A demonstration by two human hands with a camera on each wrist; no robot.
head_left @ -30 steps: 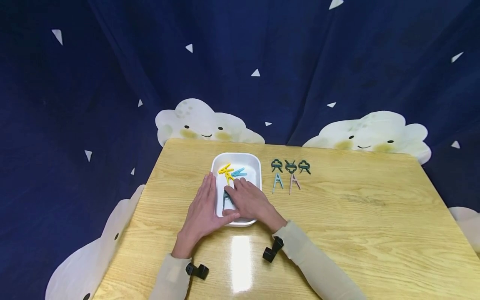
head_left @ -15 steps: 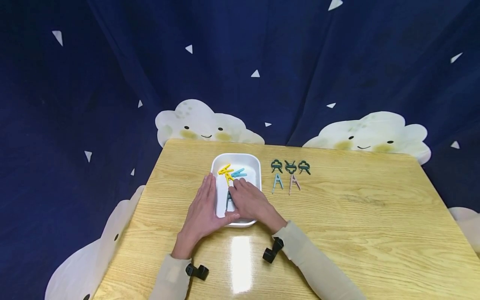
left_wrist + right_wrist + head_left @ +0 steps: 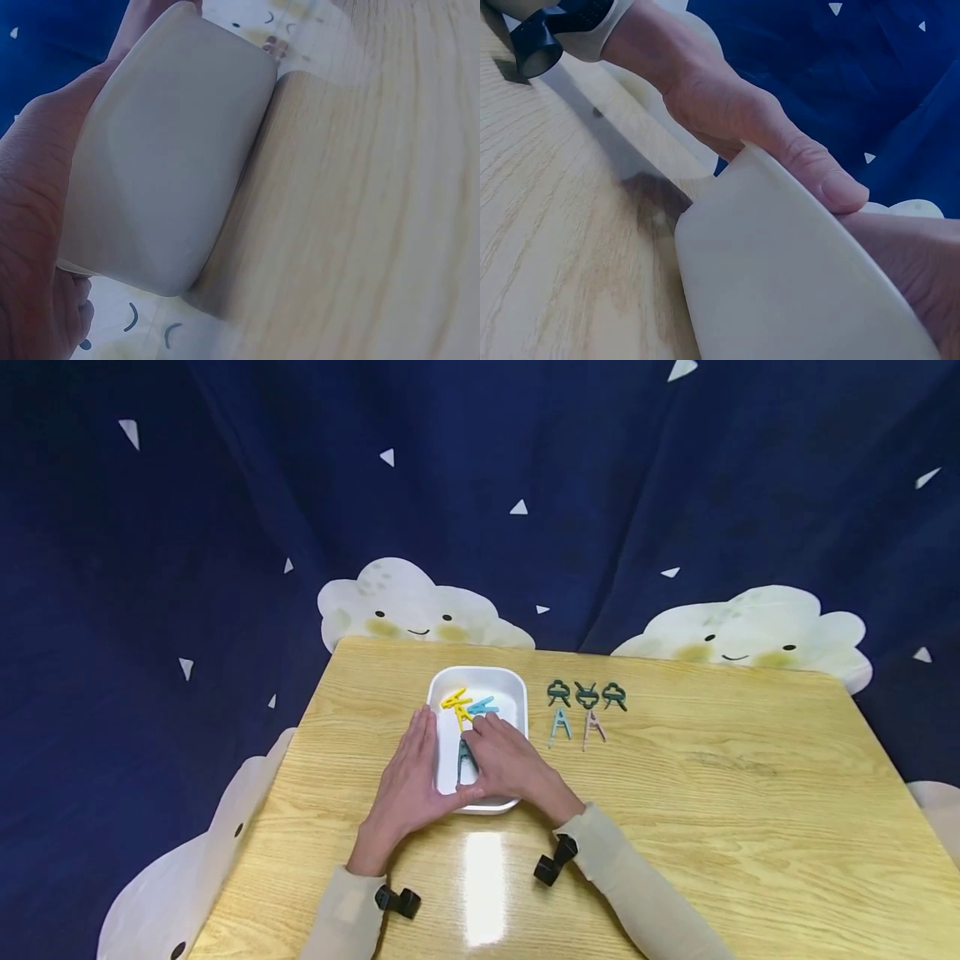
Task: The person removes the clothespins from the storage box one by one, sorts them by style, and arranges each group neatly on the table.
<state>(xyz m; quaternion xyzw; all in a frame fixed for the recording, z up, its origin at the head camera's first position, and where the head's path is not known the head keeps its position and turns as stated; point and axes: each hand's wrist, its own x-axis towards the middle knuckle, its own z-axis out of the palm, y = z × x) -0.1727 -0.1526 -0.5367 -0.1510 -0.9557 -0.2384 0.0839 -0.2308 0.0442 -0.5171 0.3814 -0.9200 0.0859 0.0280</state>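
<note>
In the head view a white tray (image 3: 517, 685) stands on the table. My left hand (image 3: 405, 777) lies along its left wall with straight fingers, and its thumb reaches over the near rim. My right hand (image 3: 504, 760) is inside the tray with curled fingers at a dark green clothespin (image 3: 463, 758), partly covering it. Two yellow clothespins (image 3: 456, 700) and a light blue one (image 3: 483, 705) lie farther back in the tray. The left thumb (image 3: 844, 191) rests on the rim in the right wrist view. The left wrist view shows the tray's outer wall (image 3: 172, 157).
Right of the tray, three dark green cloud-shaped clips (image 3: 587, 695) stand in a row. In front of them lie a light blue clothespin (image 3: 559, 727) and a pink clothespin (image 3: 593, 728). A dark blue curtain (image 3: 465, 485) hangs behind the wooden table (image 3: 712, 827).
The dark green clothespin has shifted slightly right inside the tray with the right hand's fingers on it. The left hand stays at the tray's wall. The whole head view has drifted slightly.
</note>
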